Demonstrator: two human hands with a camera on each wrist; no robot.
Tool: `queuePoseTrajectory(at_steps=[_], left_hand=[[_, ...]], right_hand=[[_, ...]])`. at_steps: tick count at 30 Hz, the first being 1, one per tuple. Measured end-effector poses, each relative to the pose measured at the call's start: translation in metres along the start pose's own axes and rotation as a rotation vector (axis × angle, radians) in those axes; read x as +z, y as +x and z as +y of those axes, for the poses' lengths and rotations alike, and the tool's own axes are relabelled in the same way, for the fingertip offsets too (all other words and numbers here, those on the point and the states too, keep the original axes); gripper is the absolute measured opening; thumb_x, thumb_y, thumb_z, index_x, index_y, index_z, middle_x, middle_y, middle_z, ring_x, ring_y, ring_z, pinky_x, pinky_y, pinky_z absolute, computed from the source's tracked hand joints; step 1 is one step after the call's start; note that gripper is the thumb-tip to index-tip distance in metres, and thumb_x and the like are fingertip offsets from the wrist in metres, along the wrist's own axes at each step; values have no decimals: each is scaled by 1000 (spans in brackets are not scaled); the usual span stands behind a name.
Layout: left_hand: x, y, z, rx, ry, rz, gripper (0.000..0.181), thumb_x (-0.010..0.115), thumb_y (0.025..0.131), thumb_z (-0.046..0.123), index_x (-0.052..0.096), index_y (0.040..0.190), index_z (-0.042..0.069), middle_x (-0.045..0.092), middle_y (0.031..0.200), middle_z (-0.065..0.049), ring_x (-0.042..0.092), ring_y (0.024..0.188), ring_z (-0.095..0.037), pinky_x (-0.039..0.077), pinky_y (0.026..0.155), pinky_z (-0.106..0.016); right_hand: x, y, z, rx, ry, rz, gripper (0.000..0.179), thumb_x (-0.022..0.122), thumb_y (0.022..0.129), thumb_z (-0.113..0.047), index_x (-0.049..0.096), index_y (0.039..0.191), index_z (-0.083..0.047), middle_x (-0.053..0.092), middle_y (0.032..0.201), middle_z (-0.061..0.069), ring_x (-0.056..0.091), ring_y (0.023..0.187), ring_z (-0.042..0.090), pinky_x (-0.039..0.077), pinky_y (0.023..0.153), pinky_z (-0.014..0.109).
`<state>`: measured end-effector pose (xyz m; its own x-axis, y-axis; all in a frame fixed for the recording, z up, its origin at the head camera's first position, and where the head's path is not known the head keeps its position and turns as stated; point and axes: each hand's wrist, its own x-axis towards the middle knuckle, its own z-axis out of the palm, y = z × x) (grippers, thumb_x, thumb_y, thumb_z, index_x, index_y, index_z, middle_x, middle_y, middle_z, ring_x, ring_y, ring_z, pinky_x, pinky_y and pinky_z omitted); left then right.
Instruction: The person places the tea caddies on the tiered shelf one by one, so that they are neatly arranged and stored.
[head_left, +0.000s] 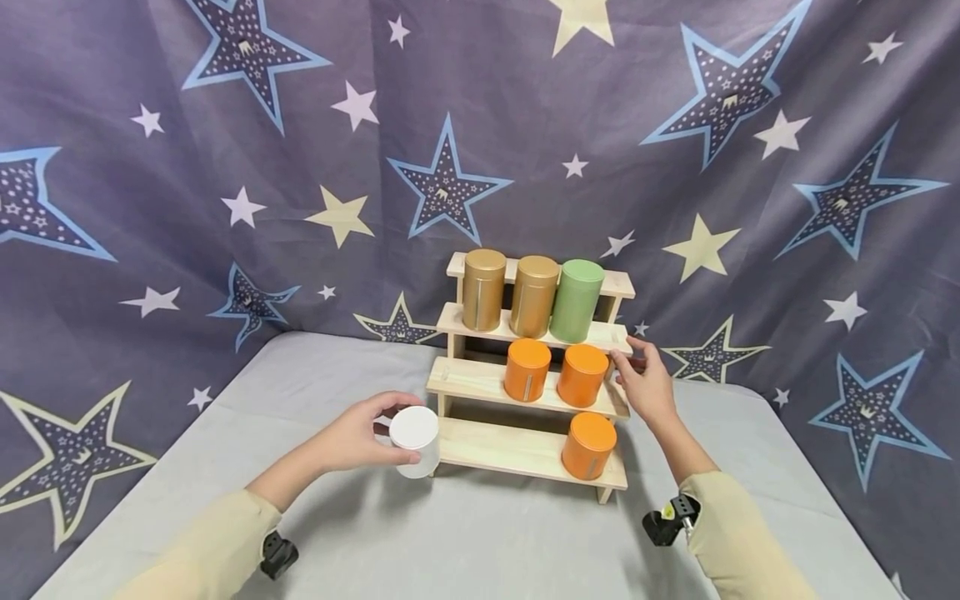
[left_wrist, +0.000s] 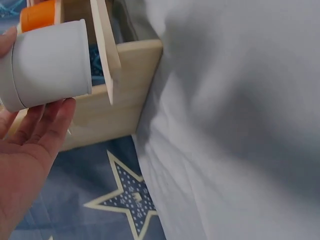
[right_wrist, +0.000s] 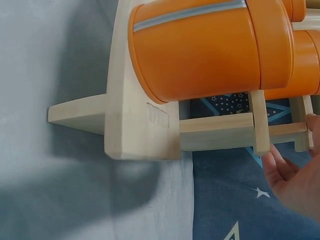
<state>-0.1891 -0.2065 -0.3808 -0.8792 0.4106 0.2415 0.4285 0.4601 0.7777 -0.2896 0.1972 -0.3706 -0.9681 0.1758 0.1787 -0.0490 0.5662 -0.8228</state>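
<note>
My left hand (head_left: 367,433) grips a white canister (head_left: 416,442) with a lid, thumb on the near side and fingers behind. The canister is upright beside the left end of a wooden tiered rack (head_left: 487,446). In the left wrist view, fingers curve along the side of the canister (left_wrist: 50,65). My right hand (head_left: 648,385) is at the rack's right end, its fingertips touching the ends of the middle tiers. In the right wrist view, fingers (right_wrist: 272,170) rest against the side of a tier. The lowest tier bears an orange canister (head_left: 589,447) at its right.
Two more orange canisters, a left one (head_left: 527,371) and a right one (head_left: 582,377), stand on the second tier. Above them are two gold canisters (head_left: 483,292) and a green canister (head_left: 577,302). The rack stands on a grey cloth (head_left: 487,550) before a star-patterned curtain (head_left: 525,83).
</note>
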Motion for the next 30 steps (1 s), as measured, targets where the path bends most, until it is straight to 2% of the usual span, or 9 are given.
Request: queuePoseTrajectory(at_steps=[7,16,30], left_hand=[[13,14,4,15,-22,-12,66,85,67,23,55,122,3,61,109,-9,56,94,-17,54,78,-27],[29,25,15,-2,-32,-31,67,85,67,24,55,123,3,60,111,-10,56,95,-19,53,77,-24],[61,43,22,-12,-82,-36,67,85,66,22,54,123,5,58,115,-10,56,102,-25,54,80,-30]], right_hand=[[1,1,1,-2,-1,13,55,48,96,-43,35,142,-16,59,119,20,64,95,30,54,78,35],[1,0,0,-4,-13,15,56,48,95,-43,35,142,-15,59,119,20,65,94,30,54,76,32],[2,-1,0,4,-1,23,57,47,95,-43,35,142,-14,59,120,21,64,95,29,54,77,30]])
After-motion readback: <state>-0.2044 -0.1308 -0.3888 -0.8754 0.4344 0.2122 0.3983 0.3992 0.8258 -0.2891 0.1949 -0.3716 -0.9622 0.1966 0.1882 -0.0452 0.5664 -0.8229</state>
